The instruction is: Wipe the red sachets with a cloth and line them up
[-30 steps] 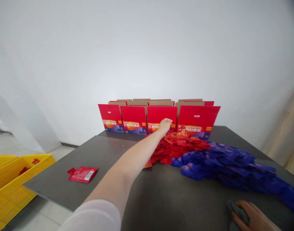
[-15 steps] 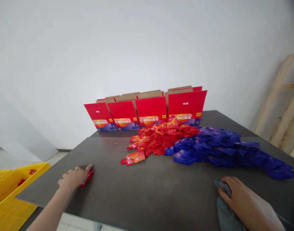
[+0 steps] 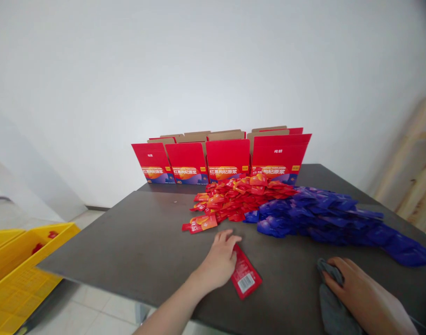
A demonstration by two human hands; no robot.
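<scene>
My left hand (image 3: 219,260) is closed on one end of a red pouch (image 3: 246,277) over the middle front of the table; the pouch's barcode side faces up. At the right, my right hand (image 3: 362,288) grips a grey cloth (image 3: 333,302) against the tabletop. Beyond my left hand lies a heap of red pouches (image 3: 230,200), with a single red pouch (image 3: 200,223) at its near left edge. A pile of blue pouches (image 3: 317,214) adjoins it and stretches right.
Several red cartons (image 3: 228,156) stand with raised flaps at the back of the dark table (image 3: 129,237). Yellow crates (image 3: 31,279) holding a few red pieces stand at the left. Wooden slats (image 3: 408,172) lean by the wall at right.
My left hand has swung from the table's left side to the middle, carrying the red pouch. My right hand stays on the cloth. The view has shifted slightly left.
</scene>
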